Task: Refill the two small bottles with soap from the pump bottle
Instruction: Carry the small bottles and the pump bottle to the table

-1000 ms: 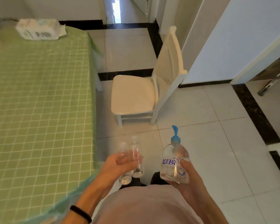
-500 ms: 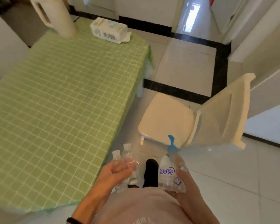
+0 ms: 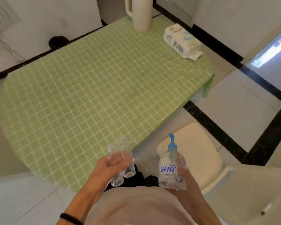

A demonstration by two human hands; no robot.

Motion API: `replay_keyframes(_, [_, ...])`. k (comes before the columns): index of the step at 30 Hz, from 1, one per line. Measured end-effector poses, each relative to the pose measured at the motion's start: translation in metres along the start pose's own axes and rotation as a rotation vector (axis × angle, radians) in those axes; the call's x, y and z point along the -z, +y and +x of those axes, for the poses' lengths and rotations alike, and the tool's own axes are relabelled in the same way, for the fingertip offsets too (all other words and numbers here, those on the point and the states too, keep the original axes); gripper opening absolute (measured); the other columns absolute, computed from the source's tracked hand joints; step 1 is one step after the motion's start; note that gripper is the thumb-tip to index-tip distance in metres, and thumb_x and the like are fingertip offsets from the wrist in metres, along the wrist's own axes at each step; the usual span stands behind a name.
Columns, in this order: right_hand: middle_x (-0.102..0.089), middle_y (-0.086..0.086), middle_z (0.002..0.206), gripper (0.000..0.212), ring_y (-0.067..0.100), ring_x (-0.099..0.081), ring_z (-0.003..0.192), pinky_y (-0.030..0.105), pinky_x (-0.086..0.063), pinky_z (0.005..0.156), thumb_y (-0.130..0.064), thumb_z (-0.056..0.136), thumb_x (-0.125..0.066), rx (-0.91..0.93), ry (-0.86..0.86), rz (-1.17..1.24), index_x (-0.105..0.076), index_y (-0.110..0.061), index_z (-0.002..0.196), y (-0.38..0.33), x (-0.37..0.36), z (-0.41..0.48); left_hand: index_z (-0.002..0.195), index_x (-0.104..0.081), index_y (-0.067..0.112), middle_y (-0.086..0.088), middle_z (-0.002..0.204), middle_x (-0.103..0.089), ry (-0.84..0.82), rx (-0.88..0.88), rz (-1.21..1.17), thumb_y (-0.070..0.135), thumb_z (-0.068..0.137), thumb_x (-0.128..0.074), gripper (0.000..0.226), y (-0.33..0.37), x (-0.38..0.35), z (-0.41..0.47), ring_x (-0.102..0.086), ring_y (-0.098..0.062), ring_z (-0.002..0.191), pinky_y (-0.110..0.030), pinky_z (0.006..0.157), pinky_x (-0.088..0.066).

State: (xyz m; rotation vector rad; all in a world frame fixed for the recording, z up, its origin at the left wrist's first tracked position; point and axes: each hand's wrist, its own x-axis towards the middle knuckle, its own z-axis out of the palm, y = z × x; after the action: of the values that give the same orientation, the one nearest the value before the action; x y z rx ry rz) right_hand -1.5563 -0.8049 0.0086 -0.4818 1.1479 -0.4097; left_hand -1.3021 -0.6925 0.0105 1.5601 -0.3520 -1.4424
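Two small clear bottles [image 3: 122, 161] with caps on stand side by side in my left hand [image 3: 106, 169], held upright in front of my body at the near corner of the green checked table [image 3: 81, 88]. My right hand [image 3: 185, 182] grips the clear pump bottle [image 3: 170, 169] from below and behind; it has a blue pump head and a blue printed label, and it looks mostly full of clear liquid. The two hands are apart, with the pump bottle to the right of the small bottles.
On the table's far side stand a tall white jug [image 3: 140, 13] and a pack of wet wipes [image 3: 182, 41]. A white chair [image 3: 201, 153] sits to the right of the table, below the pump bottle. White floor tiles with black borders surround them.
The view has swung left, bringing the whole table in front of me. Both hands keep their bottles in the same grip; the chair now lies at the lower right.
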Motion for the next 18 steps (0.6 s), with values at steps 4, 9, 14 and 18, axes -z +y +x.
replay_keyframes(4, [-0.074,0.022,0.097,0.078,0.031,-0.074,0.071,0.035,-0.058,0.052,-0.030,0.078,-0.079,-0.017,-0.023,-0.072,-0.050,-0.010,0.148,-0.019,-0.025,0.021,0.111,-0.080,0.025,-0.017,0.112,-0.080,-0.006,-0.025,-0.024,0.022,0.087,-0.082,0.024,0.024,0.009,0.021,-0.077,-0.030,0.105,-0.040,0.100,-0.055])
replay_keyframes(9, [-0.074,0.024,0.118,0.097,0.037,-0.076,0.094,0.044,-0.062,0.067,-0.044,0.059,-0.093,-0.004,-0.086,-0.108,-0.052,-0.023,0.144,-0.043,-0.041,0.033,0.117,-0.079,0.025,-0.002,0.117,-0.081,-0.007,-0.057,-0.059,0.026,0.087,-0.084,0.030,0.040,0.015,0.041,-0.078,-0.021,0.110,-0.037,0.101,-0.055])
replay_keyframes(14, [-0.070,0.027,0.123,0.123,0.037,-0.076,0.092,0.044,-0.062,0.065,-0.052,0.035,-0.103,-0.008,-0.173,-0.170,-0.056,-0.020,0.144,-0.064,-0.057,0.052,0.124,-0.075,0.016,0.005,0.122,-0.079,-0.006,-0.099,-0.132,0.018,0.088,-0.080,0.036,0.049,0.021,0.061,-0.076,-0.017,0.112,-0.017,0.085,-0.059])
replay_keyframes(18, [-0.068,0.029,0.126,0.117,0.037,-0.075,0.096,0.046,-0.062,0.067,-0.052,0.038,-0.102,-0.009,-0.227,-0.214,-0.060,-0.017,0.141,-0.078,-0.067,0.080,0.123,-0.076,0.010,0.010,0.121,-0.079,0.007,-0.145,-0.159,0.014,0.087,-0.080,0.037,0.050,0.023,0.083,-0.074,-0.009,0.116,-0.013,0.089,-0.056])
